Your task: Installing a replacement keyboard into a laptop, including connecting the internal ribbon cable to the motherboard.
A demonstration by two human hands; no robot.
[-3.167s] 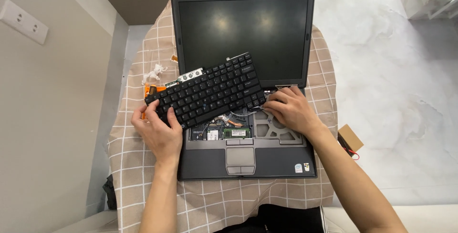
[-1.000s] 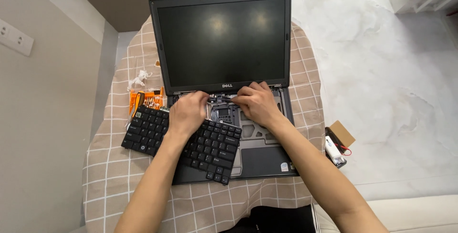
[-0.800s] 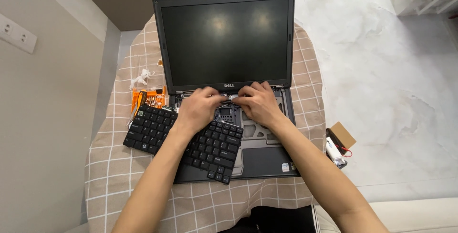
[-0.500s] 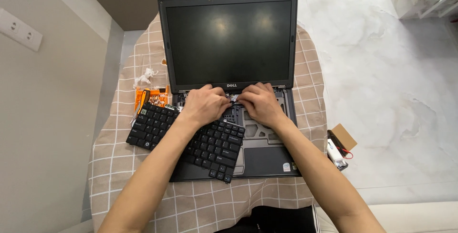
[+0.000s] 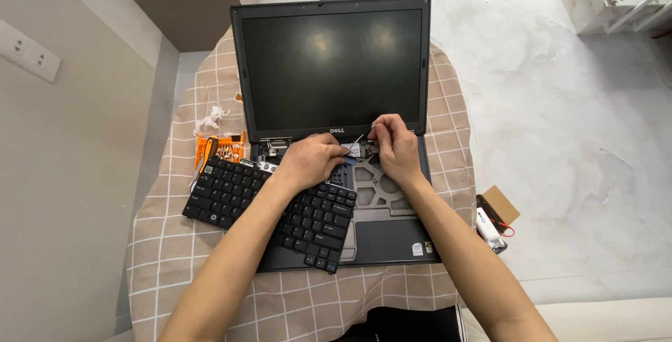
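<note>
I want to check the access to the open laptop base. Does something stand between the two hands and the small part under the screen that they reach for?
Nothing visible does. The left hand and right hand already meet at the small part in the open laptop base. The loose keyboard lies under the left forearm, aside from the part.

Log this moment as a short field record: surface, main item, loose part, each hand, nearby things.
surface: round table under a checked cloth
main item: open laptop, screen dark, keyboard bay exposed
loose part: black keyboard, lying askew across the laptop's left side and the cloth
left hand: fingers on a small board inside the bay
right hand: pinching a thin wire above that board
nearby: orange tool kit left of the laptop; small white figure behind it
</note>
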